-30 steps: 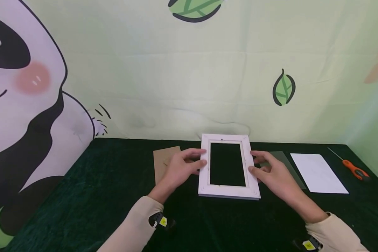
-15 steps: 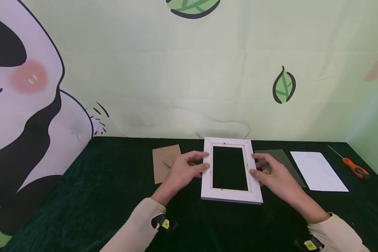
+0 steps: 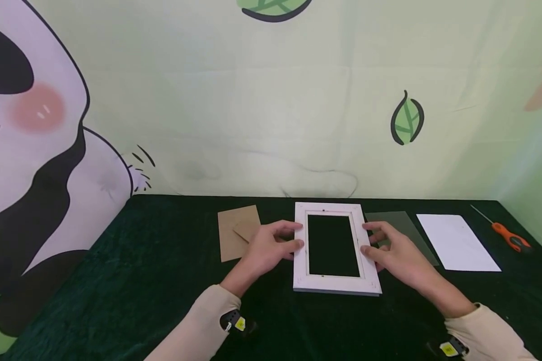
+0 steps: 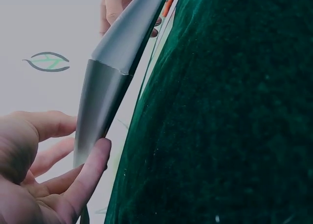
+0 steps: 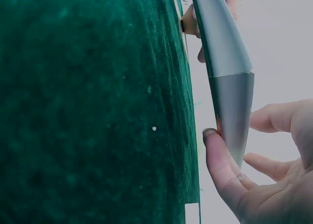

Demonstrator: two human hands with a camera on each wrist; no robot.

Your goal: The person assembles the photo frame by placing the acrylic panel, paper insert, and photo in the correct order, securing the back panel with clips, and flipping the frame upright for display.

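No readable text, brand, number or label is seen in any view. Small yellow tags (image 3: 240, 324) are fixed to the black wrist straps below the white rectangular picture frame (image 3: 335, 249), but any marks on them are too small to be made out. The pale green backdrop cloth (image 3: 271, 125) behind the frame is printed only with leaf drawings and a cartoon panda; no lettering is carried on it.
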